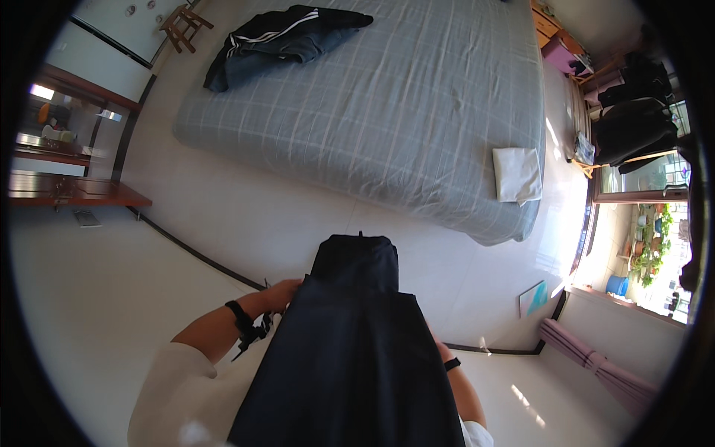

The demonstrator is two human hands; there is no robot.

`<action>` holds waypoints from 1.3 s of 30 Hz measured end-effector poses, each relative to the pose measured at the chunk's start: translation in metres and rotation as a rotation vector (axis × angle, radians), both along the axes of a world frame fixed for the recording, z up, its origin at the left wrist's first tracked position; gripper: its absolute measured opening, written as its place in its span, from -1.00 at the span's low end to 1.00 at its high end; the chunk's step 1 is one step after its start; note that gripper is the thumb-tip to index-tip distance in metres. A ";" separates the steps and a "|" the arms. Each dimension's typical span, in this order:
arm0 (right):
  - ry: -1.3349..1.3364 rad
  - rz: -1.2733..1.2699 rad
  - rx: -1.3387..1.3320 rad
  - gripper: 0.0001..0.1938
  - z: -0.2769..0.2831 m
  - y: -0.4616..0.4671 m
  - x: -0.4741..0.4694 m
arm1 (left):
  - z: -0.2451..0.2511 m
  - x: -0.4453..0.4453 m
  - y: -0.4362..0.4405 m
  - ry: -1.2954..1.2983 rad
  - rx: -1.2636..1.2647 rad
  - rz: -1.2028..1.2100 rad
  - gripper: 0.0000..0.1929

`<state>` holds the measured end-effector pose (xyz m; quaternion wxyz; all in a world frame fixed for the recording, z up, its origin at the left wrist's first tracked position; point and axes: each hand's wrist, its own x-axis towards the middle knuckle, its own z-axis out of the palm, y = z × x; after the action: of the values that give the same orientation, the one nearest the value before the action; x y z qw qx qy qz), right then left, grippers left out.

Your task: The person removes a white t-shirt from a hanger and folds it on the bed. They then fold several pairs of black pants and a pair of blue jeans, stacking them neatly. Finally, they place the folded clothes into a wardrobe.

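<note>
A large black cloth item (363, 335), possibly a garment, rises in front of my body and covers the lower middle of the view. It has a narrower top section with a small loop or tip at its far end. At its left edge my left hand (286, 293) grips the cloth, fingertips hidden behind it. Only a sliver of my right hand (442, 347) shows beside the right edge, and the cloth hides its fingers. Black bands circle both wrists.
Ahead stands a bed with a grey checked sheet (391, 112). On it lie a black jacket with white stripes (290, 42) and a folded white cloth (517, 174). A wooden stool (184, 28), an open door (78, 189), a clothes rack (631, 123) and a pink curtain (597, 360) surround the floor.
</note>
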<state>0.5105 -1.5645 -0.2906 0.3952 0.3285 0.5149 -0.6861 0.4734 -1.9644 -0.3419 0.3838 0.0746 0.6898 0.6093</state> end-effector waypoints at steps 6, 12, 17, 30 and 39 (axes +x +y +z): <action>-0.189 0.139 0.170 -0.73 -0.060 0.003 0.038 | -0.025 0.033 0.011 -0.842 -0.273 0.028 -0.38; -0.137 0.251 0.243 -0.69 -0.105 0.027 0.067 | -0.030 0.049 0.025 -0.735 -0.352 0.157 -0.25; -0.086 0.288 -0.017 -0.75 -0.088 0.041 0.056 | -0.024 0.043 0.035 -0.768 -0.065 0.142 -0.46; 0.598 0.578 0.520 -0.76 -0.004 0.076 -0.069 | 0.062 -0.072 0.117 0.330 -0.602 -0.095 -0.78; 0.986 0.520 0.839 -0.84 0.204 0.120 -0.195 | 0.235 -0.215 0.142 0.932 -0.391 0.068 -0.87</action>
<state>0.3152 -1.4446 -0.0871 0.1063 -0.0302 0.9178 -0.3814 0.2587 -1.8221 -0.1072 0.0218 0.2430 0.8911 0.3827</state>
